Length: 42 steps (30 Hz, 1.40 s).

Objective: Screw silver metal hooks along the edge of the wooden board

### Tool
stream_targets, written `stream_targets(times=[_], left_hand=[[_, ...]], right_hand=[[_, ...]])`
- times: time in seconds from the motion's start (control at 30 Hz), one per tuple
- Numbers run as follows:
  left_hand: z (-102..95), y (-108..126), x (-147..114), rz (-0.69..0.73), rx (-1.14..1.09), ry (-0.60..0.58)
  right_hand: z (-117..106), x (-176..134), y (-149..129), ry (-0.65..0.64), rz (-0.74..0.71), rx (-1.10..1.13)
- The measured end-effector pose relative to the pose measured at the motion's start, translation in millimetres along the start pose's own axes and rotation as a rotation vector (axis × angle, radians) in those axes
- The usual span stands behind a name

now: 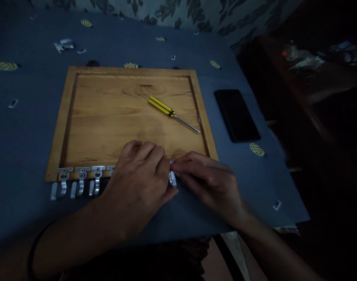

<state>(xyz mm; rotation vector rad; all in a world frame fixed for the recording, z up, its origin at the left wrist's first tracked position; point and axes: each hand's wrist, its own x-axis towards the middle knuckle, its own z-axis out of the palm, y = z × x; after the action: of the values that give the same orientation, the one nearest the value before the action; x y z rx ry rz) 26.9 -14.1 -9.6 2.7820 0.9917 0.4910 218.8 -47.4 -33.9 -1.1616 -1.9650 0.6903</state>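
Observation:
A shallow wooden tray lies on the table with several metal hooks along its front edge, their bent ends hanging over it. My left hand is curled over that edge and covers part of the row. Its thumb and fingers close on a metal hook near the right end. Against the top of this hook, the fingertips of my right hand are pinched together; whatever is between them is too small to make out. Inside the tray rests a yellow-and-black screwdriver, its tip toward the right wall.
A black phone lies right of the tray. Loose metal hooks sit at the back left on the blue patterned tablecloth. A patterned wall rises behind, and the table's right edge drops to a dark area with a cluttered surface.

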Motion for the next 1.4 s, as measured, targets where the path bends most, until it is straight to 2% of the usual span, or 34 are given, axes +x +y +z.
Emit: stream_targets(times=[0.43,0.67,0.93,1.4], left_hand=[[-0.5,0.9,-0.9,0.004,0.016,0.024],[0.3,0.7,-0.3,-0.001,0.006,0.031],[2.4,0.5,-0.6,-0.002,0.022,0.041],[1.2,0.2,-0.9,-0.009,0.036,0.012]], right_hand=[[2.6,-1.5,-0.3,0.088,0.005,-0.039],[1.6,-0.8,0.9,0.038,-0.045,-0.060],[-3.0,-2.1,0.6,-0.002,-0.029,-0.063],[-13.0,5.4,-2.8,-0.156,0.006,-0.082]])
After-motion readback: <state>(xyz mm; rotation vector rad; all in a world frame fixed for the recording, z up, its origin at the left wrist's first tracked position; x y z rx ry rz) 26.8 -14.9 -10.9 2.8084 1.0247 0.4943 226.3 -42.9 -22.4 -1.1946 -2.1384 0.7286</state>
